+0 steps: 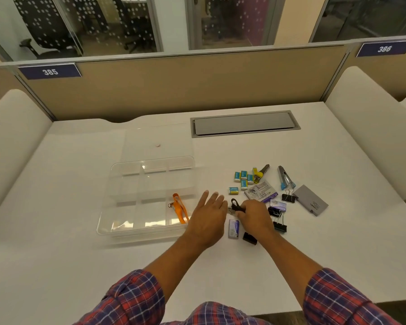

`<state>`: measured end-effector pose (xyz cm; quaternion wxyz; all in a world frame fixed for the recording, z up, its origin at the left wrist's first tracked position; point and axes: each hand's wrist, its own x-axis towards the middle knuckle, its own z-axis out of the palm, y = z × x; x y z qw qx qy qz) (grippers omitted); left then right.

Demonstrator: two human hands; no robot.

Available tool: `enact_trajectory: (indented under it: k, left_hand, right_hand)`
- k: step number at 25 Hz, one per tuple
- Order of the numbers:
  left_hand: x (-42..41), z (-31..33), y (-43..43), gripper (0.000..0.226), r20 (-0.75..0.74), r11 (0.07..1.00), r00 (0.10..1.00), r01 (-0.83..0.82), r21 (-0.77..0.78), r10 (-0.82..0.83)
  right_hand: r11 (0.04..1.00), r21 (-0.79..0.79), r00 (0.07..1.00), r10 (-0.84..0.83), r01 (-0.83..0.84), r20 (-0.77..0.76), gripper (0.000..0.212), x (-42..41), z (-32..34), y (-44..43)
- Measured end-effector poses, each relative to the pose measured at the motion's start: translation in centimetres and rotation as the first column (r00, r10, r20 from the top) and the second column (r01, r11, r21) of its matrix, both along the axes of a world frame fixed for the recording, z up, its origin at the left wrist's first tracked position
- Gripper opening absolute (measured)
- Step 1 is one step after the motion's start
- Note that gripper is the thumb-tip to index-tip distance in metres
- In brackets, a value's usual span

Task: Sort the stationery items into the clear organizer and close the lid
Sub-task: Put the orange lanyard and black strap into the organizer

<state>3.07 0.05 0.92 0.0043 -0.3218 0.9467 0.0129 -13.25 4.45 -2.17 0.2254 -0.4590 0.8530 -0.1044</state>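
Plaid-sleeved arms, both grips over white table.
Left grip: fingers spread, empty, just right of clear plastic compartment organizer. Right grip: I see it pinching small black-handled scissors, right of organizer.

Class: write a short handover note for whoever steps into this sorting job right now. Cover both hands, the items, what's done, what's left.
Left hand: open, holding nothing, beside the right edge of the clear organizer.
Right hand: grips a black-handled tool among the loose items.
Done: one orange item lies in the organizer's near-right compartment.
Left: small boxes, two staplers, binder clips, a grey card and a booklet lie loose on the table; the lid is open.
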Motion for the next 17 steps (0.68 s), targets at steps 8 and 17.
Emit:
enact_trajectory:
  k: [8,17]
  left_hand:
    - [7.2,0.6,-4.2,0.047,-0.362,0.978,0.912,-0.210,-0.011,0.192]
    - [13.5,-1.3,-6.0,0.071,-0.137,0.957,0.948,-0.279,0.078,0.287]
  right_hand:
    - [0.932,-0.338,0.967,-0.047,0.133,0.252,0.017,3.9,3.9,-0.7]
    - [0.941,-0.339,1.000,0.011,-0.003,0.021,0.018,12.5,5.4,-4.6]
